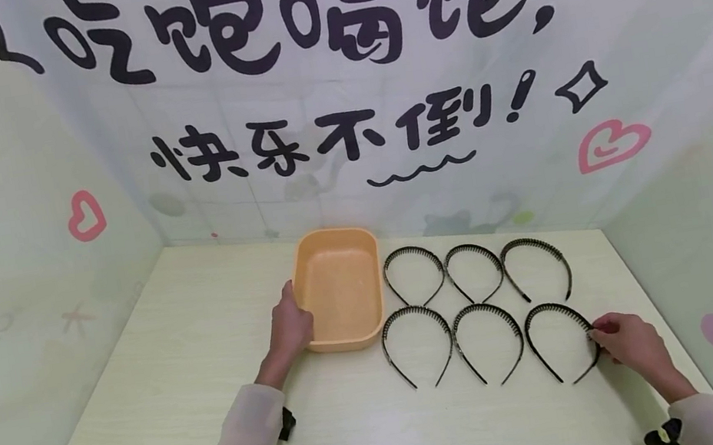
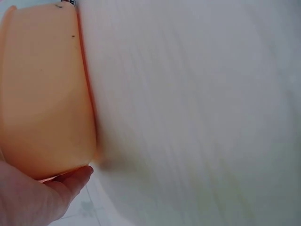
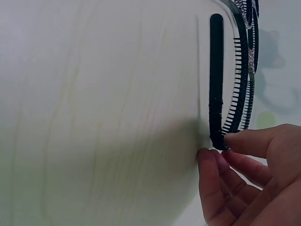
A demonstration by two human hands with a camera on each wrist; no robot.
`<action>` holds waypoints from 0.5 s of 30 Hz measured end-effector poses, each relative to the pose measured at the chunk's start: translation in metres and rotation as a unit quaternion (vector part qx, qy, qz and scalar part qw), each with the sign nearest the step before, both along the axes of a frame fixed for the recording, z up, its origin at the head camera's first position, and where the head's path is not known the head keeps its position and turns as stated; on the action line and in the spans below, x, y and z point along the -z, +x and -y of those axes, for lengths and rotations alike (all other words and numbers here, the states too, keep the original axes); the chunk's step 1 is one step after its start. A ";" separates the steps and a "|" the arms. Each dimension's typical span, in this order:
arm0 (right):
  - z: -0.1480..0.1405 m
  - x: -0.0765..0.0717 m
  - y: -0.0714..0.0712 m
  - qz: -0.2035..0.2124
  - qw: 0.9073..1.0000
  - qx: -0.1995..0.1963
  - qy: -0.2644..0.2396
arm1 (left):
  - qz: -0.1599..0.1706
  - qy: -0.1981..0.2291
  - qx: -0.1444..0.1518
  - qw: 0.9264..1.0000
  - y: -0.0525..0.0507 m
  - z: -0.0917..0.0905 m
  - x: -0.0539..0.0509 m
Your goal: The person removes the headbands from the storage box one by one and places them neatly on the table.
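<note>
My left hand point(image 1: 290, 322) holds the left wall of an orange plastic bin point(image 1: 339, 287), which appears empty inside. In the left wrist view its fingers point(image 2: 73, 183) lie against the bin's outer end. My right hand point(image 1: 633, 343) pinches the right side of a black toothed headband point(image 1: 555, 306), the front-right one of several. The right wrist view shows thumb and fingers meeting at this headband point(image 3: 216, 80). Beside it in the front row lie a middle headband point(image 1: 483, 307) and a left headband point(image 1: 412, 310), open ends toward me.
Behind them is a back row: a left headband point(image 1: 411, 250), a middle headband point(image 1: 470, 246) and a right headband point(image 1: 533, 241). All lie on a pale wood-grain table point(image 1: 376, 437). Printed curtains point(image 1: 335, 86) enclose its back and sides.
</note>
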State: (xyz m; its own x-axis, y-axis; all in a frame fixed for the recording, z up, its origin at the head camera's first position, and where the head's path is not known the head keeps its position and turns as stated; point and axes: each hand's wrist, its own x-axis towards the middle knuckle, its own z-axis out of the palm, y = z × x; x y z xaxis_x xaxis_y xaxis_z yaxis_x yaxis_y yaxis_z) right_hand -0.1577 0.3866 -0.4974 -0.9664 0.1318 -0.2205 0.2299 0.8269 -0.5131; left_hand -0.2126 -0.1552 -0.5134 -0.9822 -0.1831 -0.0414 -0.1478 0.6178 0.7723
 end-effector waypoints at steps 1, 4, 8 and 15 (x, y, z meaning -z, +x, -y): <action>0.000 -0.001 0.000 -0.002 1.000 -0.004 0.007 | 0.000 0.001 0.000 1.000 0.000 0.001 0.000; 0.002 -0.004 -0.001 -0.013 0.999 -0.017 0.026 | -0.001 0.007 -0.001 1.000 -0.001 0.004 0.000; 0.005 -0.008 -0.005 -0.036 0.998 -0.026 0.042 | 0.010 0.018 0.000 1.000 0.000 0.008 0.000; 0.015 -0.014 -0.011 -0.109 0.992 -0.044 0.046 | 0.026 0.048 -0.008 0.998 -0.001 0.020 -0.006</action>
